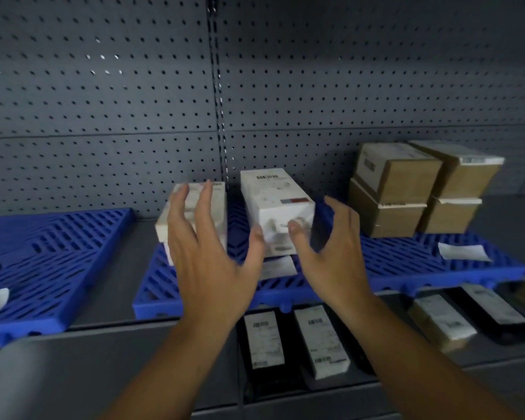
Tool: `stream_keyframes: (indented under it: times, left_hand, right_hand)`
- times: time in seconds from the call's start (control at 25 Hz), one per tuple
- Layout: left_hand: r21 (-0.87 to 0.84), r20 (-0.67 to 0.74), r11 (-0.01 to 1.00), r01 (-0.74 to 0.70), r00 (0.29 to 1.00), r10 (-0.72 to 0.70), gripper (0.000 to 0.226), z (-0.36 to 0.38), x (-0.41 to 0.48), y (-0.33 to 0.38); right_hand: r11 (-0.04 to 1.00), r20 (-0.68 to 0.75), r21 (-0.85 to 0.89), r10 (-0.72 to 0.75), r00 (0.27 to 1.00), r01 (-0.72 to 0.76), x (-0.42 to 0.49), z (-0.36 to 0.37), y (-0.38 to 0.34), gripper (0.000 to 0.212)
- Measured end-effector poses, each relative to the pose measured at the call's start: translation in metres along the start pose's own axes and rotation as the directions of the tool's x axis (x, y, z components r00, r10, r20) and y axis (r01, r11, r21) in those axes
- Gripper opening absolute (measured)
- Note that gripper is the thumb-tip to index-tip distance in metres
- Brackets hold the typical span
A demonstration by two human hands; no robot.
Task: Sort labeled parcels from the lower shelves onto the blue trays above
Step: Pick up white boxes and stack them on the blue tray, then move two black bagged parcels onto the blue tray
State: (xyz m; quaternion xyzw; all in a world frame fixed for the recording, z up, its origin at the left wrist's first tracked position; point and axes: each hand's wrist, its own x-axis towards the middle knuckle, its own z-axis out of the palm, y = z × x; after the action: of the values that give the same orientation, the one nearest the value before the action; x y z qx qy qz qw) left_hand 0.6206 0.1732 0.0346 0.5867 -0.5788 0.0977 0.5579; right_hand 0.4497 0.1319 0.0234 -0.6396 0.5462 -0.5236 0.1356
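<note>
White parcel [275,204] sits on the middle blue tray [391,262], 12 o'clock of the hands. Left hand [208,256] and right hand [334,256] are spread, flanking it, gripping nothing. Looks rigid, light, smooth carton: clamp the long sides.

Both arms are extended forward and upward from the lower edge of the view, and both are bare. The left forearm [164,368] is angled up from the lower left, the right forearm [412,359] from the lower right. The left hand [208,256] is held with its back toward the camera. The left fingers [205,204] are spread and pointed upward, and the left thumb [255,247] is splayed out to the right. The right hand [334,256] is held just beside it, not touching it. The right fingers [340,213] are fanned and loosely curved, and the right thumb [297,234] is pointed toward the left hand. The fingertips are blurred.
</note>
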Motion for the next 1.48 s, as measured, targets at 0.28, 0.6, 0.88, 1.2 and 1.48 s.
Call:
stream_keyframes:
  times: [0.28,0.6,0.88,1.2,1.48]
  left_hand:
    - [-0.153,0.027,0.988,-0.023,0.999,0.028,0.05,0.011,-0.049,0.06]
    - [-0.01,0.293,0.999,-0.045,0.955,0.046,0.031,0.046,-0.148,0.114]
    - [0.189,0.403,0.982,-0.001,0.912,-0.076,0.037,0.057,-0.194,0.085]
    - [0.307,0.444,0.93,0.202,0.834,-0.328,0.046,0.072,-0.226,0.043]
    - [0.359,0.43,0.834,0.419,0.718,-0.547,0.058,0.095,-0.244,0.003]
  right_hand:
    - [0.994,0.053,0.043,-0.101,0.993,0.099,-0.017,-0.065,0.037,0.065]
    - [0.976,0.119,0.119,-0.194,0.974,0.18,-0.058,-0.137,0.091,0.041]
    - [0.998,0.17,-0.02,-0.05,0.984,0.054,-0.109,-0.145,0.145,0.032]
    - [0.98,0.214,-0.195,0.079,0.974,-0.036,-0.136,-0.133,0.201,0.032]
    - [0.892,0.252,-0.354,0.381,0.889,-0.282,-0.139,-0.129,0.28,0.033]
